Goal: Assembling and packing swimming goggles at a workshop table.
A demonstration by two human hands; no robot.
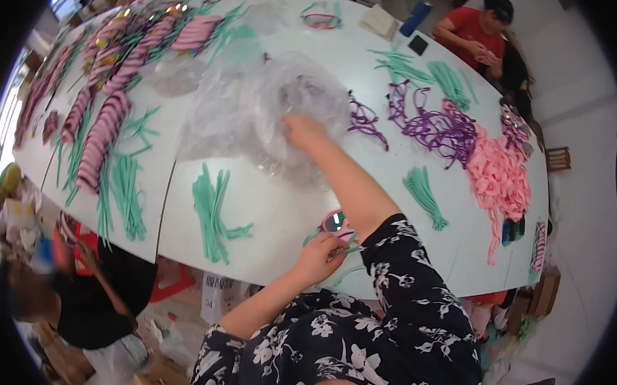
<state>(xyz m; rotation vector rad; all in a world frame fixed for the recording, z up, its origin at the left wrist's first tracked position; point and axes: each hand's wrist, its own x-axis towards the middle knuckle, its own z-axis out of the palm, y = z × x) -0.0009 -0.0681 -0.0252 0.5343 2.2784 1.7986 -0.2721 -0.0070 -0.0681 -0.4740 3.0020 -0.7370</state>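
Observation:
Near the table's front edge my left hand (317,259) is closed in a pinch on swim goggles (336,221) with a pink frame, a dark lens and a teal strap. Part of the goggles is hidden by the hand and my right arm. Farther out, my right hand (304,132) is at a crumpled clear plastic bag (267,118). Its fingertips are lost against the plastic, so their grip cannot be made out. Purplish pieces show dimly through the bag.
Teal strap bundles (213,214) lie on the white table (268,211). Purple frames (436,128) and pink straps (497,174) form piles at right. Rows of pink-striped goggles (103,139) cover the left. A person in red (477,37) sits far right; another person (92,291) is at left.

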